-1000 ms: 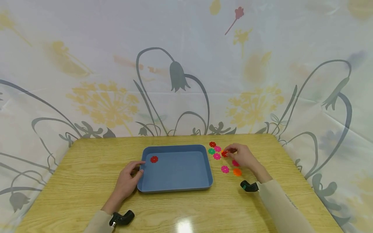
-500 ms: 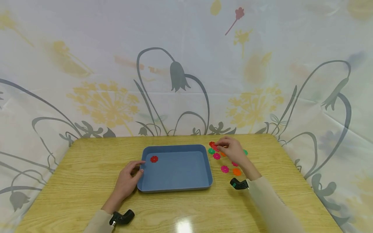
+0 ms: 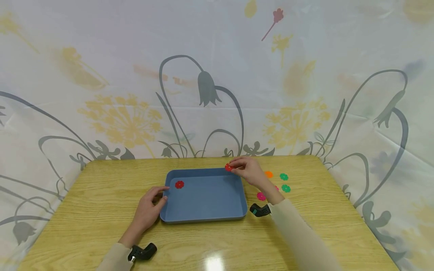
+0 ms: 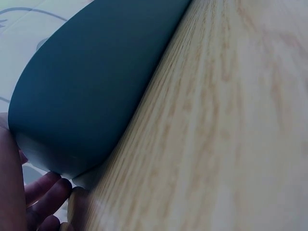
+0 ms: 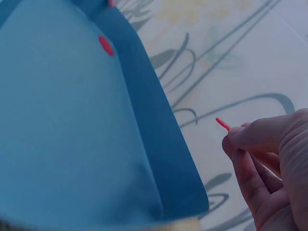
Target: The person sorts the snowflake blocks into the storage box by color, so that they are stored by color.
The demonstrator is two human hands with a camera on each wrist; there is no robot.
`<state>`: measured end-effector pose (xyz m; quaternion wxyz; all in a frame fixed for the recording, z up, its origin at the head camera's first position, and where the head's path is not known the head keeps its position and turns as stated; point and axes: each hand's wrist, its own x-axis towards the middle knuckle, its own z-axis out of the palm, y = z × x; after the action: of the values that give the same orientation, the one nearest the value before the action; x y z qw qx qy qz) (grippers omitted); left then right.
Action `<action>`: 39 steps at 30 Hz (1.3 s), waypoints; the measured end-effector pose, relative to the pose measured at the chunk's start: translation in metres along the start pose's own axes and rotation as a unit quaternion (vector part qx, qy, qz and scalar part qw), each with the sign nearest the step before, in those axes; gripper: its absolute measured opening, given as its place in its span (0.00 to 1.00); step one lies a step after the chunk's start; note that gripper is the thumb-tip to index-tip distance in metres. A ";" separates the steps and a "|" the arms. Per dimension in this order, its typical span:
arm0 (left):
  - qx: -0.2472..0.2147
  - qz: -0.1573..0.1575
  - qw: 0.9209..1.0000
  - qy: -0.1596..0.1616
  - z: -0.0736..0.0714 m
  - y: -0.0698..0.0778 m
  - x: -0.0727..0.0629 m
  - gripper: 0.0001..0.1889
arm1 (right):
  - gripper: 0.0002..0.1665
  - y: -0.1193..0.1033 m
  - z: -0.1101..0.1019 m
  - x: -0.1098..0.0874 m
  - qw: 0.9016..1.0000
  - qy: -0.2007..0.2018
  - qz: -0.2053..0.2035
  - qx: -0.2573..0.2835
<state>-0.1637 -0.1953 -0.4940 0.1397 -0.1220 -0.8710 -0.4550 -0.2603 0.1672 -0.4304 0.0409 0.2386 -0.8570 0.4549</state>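
My right hand (image 3: pixel 249 171) pinches a red flower-shaped disc (image 3: pixel 228 167) between thumb and fingertips, above the back right corner of the blue tray (image 3: pixel 203 220). In the right wrist view that disc (image 5: pixel 222 123) shows edge-on at the fingertips, apart from the tray wall. A second red flower disc (image 3: pixel 179 184) lies inside the tray, toward its back left corner. At the tray's left side my left hand (image 3: pixel 149 209) holds the rim. The left wrist view has its curled fingers (image 4: pixel 50 195) against the tray's outer wall (image 4: pixel 82 91).
Right of the tray, loose flower discs lie on the wooden table (image 3: pixel 210 244): an orange one (image 3: pixel 268 174), two green ones (image 3: pixel 284 177) and a pink one (image 3: pixel 261 196). The right forearm hides others. A patterned curtain (image 3: pixel 217 75) hangs behind the table.
My right hand has carried a red disc leftward from the loose discs to the tray's back right corner. The left hand and the tray have stayed in place.
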 end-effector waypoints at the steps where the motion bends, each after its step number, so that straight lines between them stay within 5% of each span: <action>1: 0.000 0.001 1.000 0.000 0.000 0.000 0.000 0.15 | 0.10 -0.002 0.003 0.002 1.000 -0.003 -0.002 0.005; 10: 0.001 -0.002 1.000 0.000 0.001 -0.002 0.000 0.15 | 0.10 -0.016 0.035 0.016 0.999 -0.020 -0.021 0.022; 22: 0.003 -0.007 1.000 -0.001 0.000 -0.001 -0.001 0.16 | 0.10 -0.022 0.076 0.028 0.995 -0.083 0.005 0.048; 39: -0.006 -0.008 1.000 -0.002 0.000 0.000 -0.001 0.16 | 0.11 -0.036 0.107 0.037 0.986 -0.146 0.031 0.075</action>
<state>-0.1634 -0.1953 -0.4946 0.1339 -0.1170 -0.8694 -0.4610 -0.2607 0.0509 -0.4544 -0.1165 0.2778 -0.8245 0.4791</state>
